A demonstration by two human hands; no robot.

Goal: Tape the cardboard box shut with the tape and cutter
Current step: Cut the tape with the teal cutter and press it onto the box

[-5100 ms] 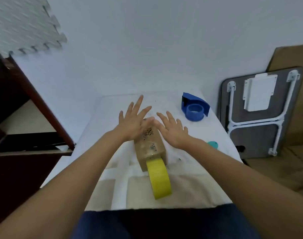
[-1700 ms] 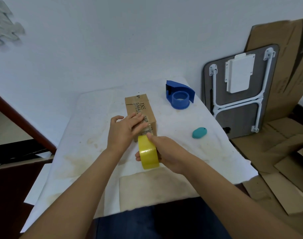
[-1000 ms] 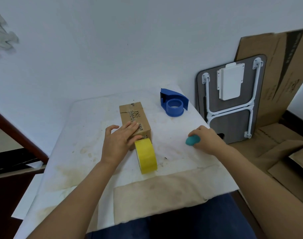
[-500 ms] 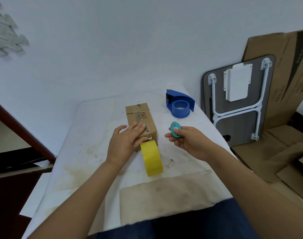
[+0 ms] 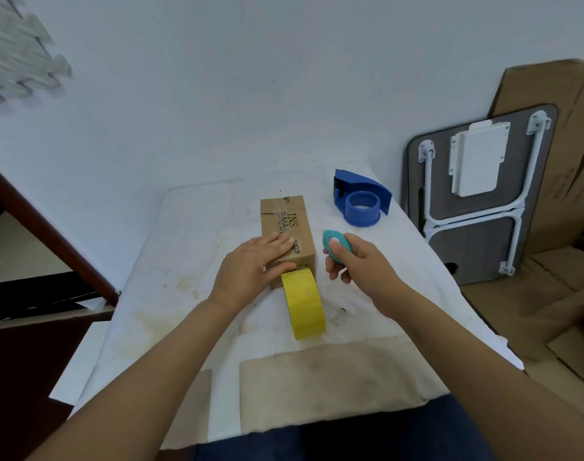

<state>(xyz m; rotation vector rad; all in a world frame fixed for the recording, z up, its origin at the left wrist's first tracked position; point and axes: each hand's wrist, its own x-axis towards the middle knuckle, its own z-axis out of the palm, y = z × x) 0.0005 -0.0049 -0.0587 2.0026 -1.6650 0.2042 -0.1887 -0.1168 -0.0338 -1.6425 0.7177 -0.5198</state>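
A small brown cardboard box (image 5: 285, 218) lies lengthwise on the white-covered table (image 5: 184, 247), with clear tape along its top. My left hand (image 5: 250, 272) presses flat on the box's near end, fingers spread over the tape. A yellow tape roll (image 5: 304, 302) stands on edge right in front of the box, its strip running up to the box under my thumb. My right hand (image 5: 353, 266) hovers just right of the box's near corner, holding a small teal cutter (image 5: 336, 246) between thumb and fingers.
A blue tape dispenser (image 5: 362, 201) sits at the table's far right. A folded grey table (image 5: 476, 194) and cardboard sheets (image 5: 550, 294) lean against the wall to the right. Dark wooden furniture (image 5: 34, 261) stands on the left.
My right hand let go of the tape roll, picked up the teal cutter from the table's right side and brought it next to the box. My left hand stayed pressed on the box.
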